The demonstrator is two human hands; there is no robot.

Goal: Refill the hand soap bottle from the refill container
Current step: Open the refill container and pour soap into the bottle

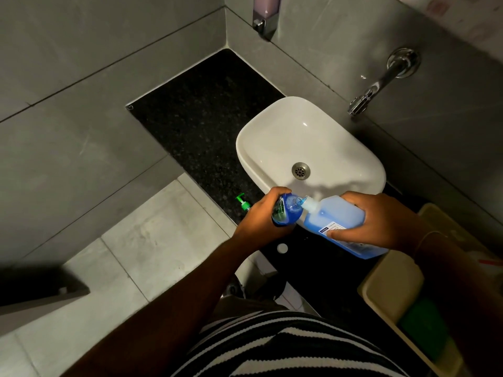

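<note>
Head view, biggest first. Black granite counter (196, 118) set in a grey tiled corner, white basin (275, 126) sitting on it, wall tap (381, 83) above, wall dispenser (265, 14) top centre.

Refill container (334, 219): translucent jug with blue liquid, tipped nearly flat at the front edge of the basin, neck pointing left. Right hand (381, 221) is wrapped around its body, thumb on the label side. Looks well filled, so I'd judge it heavy, and the load shifts as it tilts. Walls probably flex under squeeze, so grip mid-body or further back, and watch for slick soap film.

Hand soap bottle (285, 210): small, blue, pump off, mouth touching the jug's neck. Left hand (261, 216) is closed around its lower body. Light and rigid enough; holding it low keeps the mouth clear. Small opening, so overflow risk is real. How full it is can't be told.

Green pump head (243, 204) lies on the counter just left of the left hand. White round cap (282, 248) lies on the counter below the bottles.

Writing: white label with small print on the jug, green label on the bottle; neither is readable.
</note>
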